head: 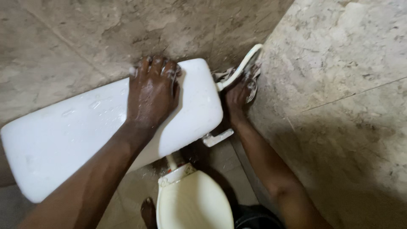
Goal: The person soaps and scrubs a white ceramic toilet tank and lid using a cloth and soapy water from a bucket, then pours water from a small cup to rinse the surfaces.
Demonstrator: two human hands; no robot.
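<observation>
Left hand: flat on the white tank lid, fingers spread open, curling over the far edge at 12 o'clock.
Right hand: beside the tank at 3 o'clock, fingers closed on a wet rag, touching the white hose.
Lever: at 5 o'clock of the lid.
Seat: cream, at 6 o'clock.
Walls: marbled tile.

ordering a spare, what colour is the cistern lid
White, glossy and wet cistern lid, clearest in the head view.
</observation>
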